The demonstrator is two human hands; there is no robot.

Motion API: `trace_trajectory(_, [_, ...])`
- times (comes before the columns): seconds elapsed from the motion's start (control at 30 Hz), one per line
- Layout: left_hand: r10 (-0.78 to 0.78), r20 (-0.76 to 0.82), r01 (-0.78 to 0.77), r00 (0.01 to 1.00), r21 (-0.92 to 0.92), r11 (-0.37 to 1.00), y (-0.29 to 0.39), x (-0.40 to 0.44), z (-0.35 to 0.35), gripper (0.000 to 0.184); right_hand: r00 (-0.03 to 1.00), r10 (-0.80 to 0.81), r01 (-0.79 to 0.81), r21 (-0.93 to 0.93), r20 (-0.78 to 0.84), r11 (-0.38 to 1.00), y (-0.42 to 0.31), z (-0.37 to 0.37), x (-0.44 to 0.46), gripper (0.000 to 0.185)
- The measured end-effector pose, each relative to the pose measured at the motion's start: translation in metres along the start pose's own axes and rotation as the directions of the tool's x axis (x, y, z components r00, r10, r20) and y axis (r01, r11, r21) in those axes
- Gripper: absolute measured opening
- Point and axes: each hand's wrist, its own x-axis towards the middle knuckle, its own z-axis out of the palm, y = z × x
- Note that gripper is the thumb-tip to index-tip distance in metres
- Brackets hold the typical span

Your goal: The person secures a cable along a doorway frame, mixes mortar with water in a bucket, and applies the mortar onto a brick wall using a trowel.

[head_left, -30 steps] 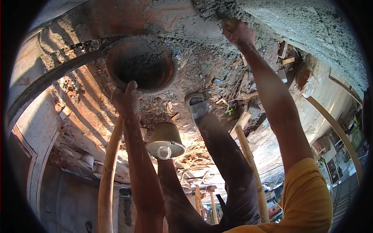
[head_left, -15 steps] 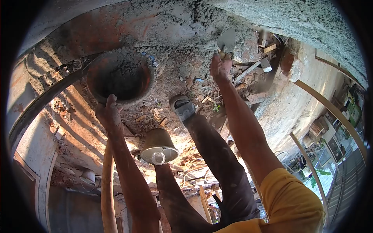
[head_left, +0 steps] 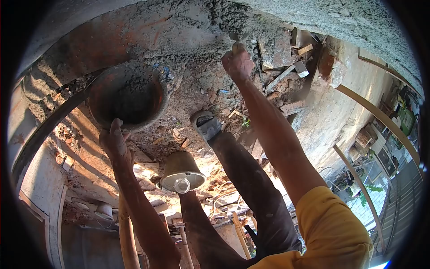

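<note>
My left hand (head_left: 115, 142) grips the near rim of a round bucket (head_left: 162, 95), its thumb over the edge. Dark wet mortar (head_left: 134, 96) lies inside and coats the far rim. Up at the top centre, my right hand (head_left: 239, 62) is closed round the handle of a trowel (head_left: 234, 36), whose blade is blurred against the rough, mortar-smeared wall (head_left: 201, 33). That hand is well to the right of the bucket.
An upturned pail (head_left: 181, 166) is beside my lower legs. My sandalled foot (head_left: 207, 126) rests on rubble. Wood scraps (head_left: 304, 49) lie at the upper right. A curved dark bar (head_left: 49, 121) runs on the left, and a bamboo pole (head_left: 127, 237) stands below my left arm.
My right hand with the trowel has moved left in view, its blade first dropping from the wall, then returning near it. The bucket and my left hand have shifted left and lower.
</note>
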Motion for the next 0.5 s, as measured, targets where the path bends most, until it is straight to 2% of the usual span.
trace_trajectory(0.03, [-0.01,-0.001,0.01,1.0,-0.004,1.0,0.001,-0.004,-0.001,0.038,0.995,-0.089,0.093,-0.092,0.047,0.991,0.004,-0.018,-0.01,0.031])
trace_trajectory(0.1, [-0.022,-0.006,0.022,1.0,-0.025,0.999,0.005,-0.011,0.003,0.038,0.982,0.16,-0.149,-0.11,0.099,0.983,-0.005,-0.048,-0.014,0.034])
trace_trajectory(0.13, [-0.017,0.001,0.017,1.0,-0.022,1.0,0.001,-0.007,0.0,0.038,0.991,0.137,-0.136,-0.112,0.006,0.984,0.006,-0.044,-0.003,0.032])
trace_trajectory(0.23, [0.006,0.016,-0.006,1.0,-0.004,1.0,-0.001,0.004,-0.003,0.038,0.996,0.088,-0.088,0.047,0.005,0.995,0.011,-0.034,0.034,0.031])
trace_trajectory(0.27, [0.012,0.003,-0.012,1.0,0.007,1.0,0.005,0.001,0.001,0.037,0.981,0.166,-0.173,0.057,0.103,0.983,-0.002,-0.016,0.051,0.031])
trace_trajectory(0.3, [0.01,-0.003,-0.01,1.0,0.022,1.0,0.007,-0.005,0.004,0.037,0.978,0.194,-0.196,0.035,0.071,0.98,-0.03,-0.012,0.047,0.019])
trace_trajectory(0.33, [0.008,-0.007,-0.008,1.0,0.013,1.0,0.004,-0.008,0.006,0.037,0.96,0.262,-0.272,0.116,0.096,0.955,-0.051,-0.01,0.032,0.025])
trace_trajectory(0.4, [0.025,-0.009,-0.025,1.0,-0.004,1.0,0.006,-0.005,0.008,0.037,0.989,0.136,-0.135,-0.014,0.065,0.991,-0.074,-0.018,-0.003,0.041])
trace_trajectory(0.5, [0.005,-0.011,-0.005,1.0,0.01,1.0,0.004,0.002,0.006,0.036,0.987,-0.023,0.03,-0.043,0.161,0.999,-0.054,-0.027,-0.027,0.045])
